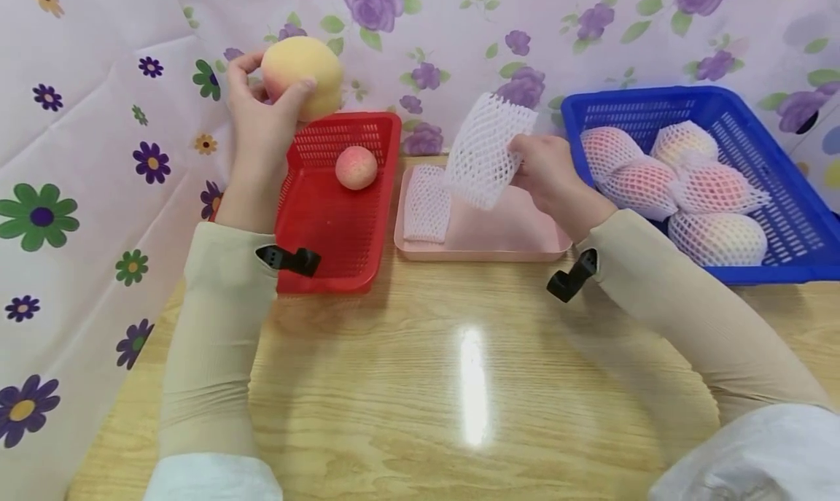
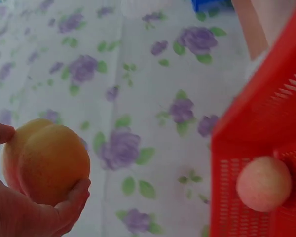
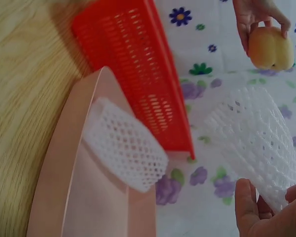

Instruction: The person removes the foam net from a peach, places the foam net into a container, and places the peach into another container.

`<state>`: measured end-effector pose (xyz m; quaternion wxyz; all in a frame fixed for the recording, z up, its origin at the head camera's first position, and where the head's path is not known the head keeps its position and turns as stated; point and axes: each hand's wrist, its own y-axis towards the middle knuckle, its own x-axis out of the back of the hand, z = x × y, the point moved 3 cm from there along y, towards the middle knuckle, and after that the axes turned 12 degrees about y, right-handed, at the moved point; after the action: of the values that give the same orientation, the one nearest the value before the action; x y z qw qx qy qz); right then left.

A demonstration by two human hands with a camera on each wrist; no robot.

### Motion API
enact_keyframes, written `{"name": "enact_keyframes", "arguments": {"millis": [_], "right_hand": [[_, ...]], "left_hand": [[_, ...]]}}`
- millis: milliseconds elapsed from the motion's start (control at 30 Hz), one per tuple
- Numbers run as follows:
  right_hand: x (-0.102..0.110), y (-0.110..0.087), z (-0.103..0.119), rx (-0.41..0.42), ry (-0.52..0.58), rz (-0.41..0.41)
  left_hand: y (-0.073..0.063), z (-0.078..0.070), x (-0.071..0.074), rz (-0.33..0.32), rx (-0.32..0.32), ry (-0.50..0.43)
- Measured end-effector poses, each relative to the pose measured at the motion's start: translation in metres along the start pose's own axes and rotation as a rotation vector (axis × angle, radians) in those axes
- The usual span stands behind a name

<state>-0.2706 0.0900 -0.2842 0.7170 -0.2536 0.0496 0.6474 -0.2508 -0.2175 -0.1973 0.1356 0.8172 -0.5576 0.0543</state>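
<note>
wooden table (image 1: 387, 384), left grip (image 1: 262, 122) curled round peach (image 1: 303, 67), right grip (image 1: 550, 171) pinching white net (image 1: 485, 147)

Head view, we lose part of the red basket (image 1: 387, 202) behind the left forearm (image 1: 230, 304), blue basket (image 1: 781, 273) cut by right edge, right wrist view, resting foam net (image 3: 128, 145) blurred, right hand (image 3: 276, 217) cropped

Backdrop (image 1: 453, 27): I view pale cloth printed with purple roses.
Left drape (image 1: 79, 158): bold daisy-like blooms.
Table (image 1: 367, 399): light wood grain fills my foreground.
Glare (image 1: 474, 384): one white streak.
</note>
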Motion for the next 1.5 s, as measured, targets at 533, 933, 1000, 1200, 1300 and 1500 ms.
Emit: {"name": "enact_keyframes", "arguments": {"millis": [533,933,1000,1200,1300,1500], "right_hand": [[0.007,0.049,-0.035,-0.069,-0.362,-0.104],[0.009,0.068,-0.064,-0.207,-0.410,-0.027],[0.011,0.071,-0.066,-0.199,-0.472,-0.041],[0.014,0.076,-0.075,-0.171,-0.646,0.026],[0.015,0.078,-0.081,-0.167,-0.678,0.023],[0.018,0.085,-0.088,-0.158,-0.640,-0.072]], "left_hand": [[0.051,0.058,-0.007,-0.017,0.131,0.095],[0.068,0.109,-0.002,-0.021,0.310,0.436],[0.069,0.113,-0.004,0.018,0.350,0.522],[0.070,0.119,-0.004,0.123,0.410,0.740],[0.071,0.122,-0.002,0.162,0.416,0.804],[0.075,0.131,-0.009,0.246,0.415,0.863]]}}
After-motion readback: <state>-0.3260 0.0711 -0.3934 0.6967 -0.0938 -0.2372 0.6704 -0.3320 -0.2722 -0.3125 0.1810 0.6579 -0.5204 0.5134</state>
